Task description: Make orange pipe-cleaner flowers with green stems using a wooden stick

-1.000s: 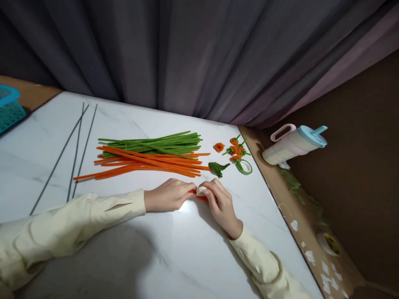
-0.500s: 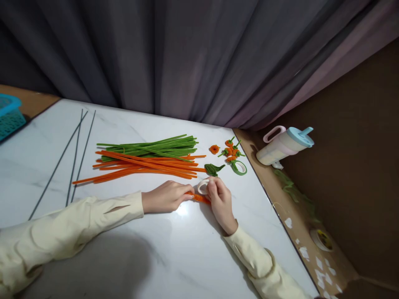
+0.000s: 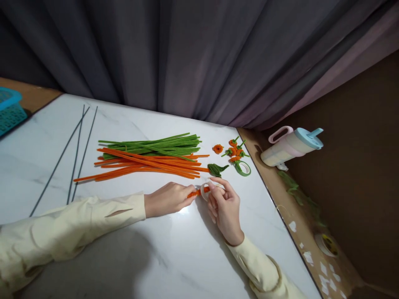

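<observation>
My left hand (image 3: 173, 199) is closed, pinching one end of a short twisted orange pipe cleaner (image 3: 193, 193). My right hand (image 3: 225, 203) grips a white ring (image 3: 203, 192), which looks like a narrow tape roll, between thumb and fingers. The orange piece shows on both sides of the ring's rim and within its opening; whether it runs through or behind is unclear. Just beyond the hands lie a bundle of orange pipe cleaners (image 3: 146, 166), a green bundle (image 3: 156, 146) and a dark green leaf-like twist (image 3: 217, 169).
Several small orange pieces with green stems (image 3: 234, 152) lie at the right, near a green tape roll (image 3: 242, 168). Thin dark rods (image 3: 62, 158) lie at the left. Past the table edge stand a tumbler (image 3: 289, 147), a blue basket (image 3: 11, 110) and paper scraps (image 3: 308, 258).
My right hand has tilted, its fingers are less tightly curled, and the white ring now overlaps the orange piece. My left hand keeps its pinch. The whole view has shifted slightly.
</observation>
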The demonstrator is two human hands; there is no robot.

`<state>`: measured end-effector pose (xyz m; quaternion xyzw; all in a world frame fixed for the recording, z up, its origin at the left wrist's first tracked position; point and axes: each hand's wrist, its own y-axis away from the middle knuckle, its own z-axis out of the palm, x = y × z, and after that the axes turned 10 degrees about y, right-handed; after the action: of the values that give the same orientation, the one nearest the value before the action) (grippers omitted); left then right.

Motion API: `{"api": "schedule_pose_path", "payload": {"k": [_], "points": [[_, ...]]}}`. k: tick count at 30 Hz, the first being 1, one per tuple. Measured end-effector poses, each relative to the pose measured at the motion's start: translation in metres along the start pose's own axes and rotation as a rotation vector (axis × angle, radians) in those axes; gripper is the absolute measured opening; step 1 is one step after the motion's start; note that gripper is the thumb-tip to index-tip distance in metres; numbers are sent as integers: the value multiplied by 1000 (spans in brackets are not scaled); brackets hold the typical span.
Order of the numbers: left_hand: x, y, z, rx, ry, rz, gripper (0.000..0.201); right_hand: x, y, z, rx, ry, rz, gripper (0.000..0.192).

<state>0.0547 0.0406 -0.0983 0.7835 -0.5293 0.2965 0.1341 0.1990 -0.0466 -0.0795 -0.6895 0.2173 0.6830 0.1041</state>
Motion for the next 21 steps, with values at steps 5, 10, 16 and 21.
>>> {"api": "schedule_pose_path", "payload": {"k": [5,10,16,21], "points": [[0,0,-1,-20,-14,-1,18,2,4,5,13,-15,-9,28],[-2,1,1,-9,-60,47,18,10,4,5,-60,97,-71,24],[-5,2,4,0,-139,109,18,17,2,4,-129,221,-228,19],[-5,3,6,17,-143,173,16,19,-3,3,-132,384,-247,21]]}}
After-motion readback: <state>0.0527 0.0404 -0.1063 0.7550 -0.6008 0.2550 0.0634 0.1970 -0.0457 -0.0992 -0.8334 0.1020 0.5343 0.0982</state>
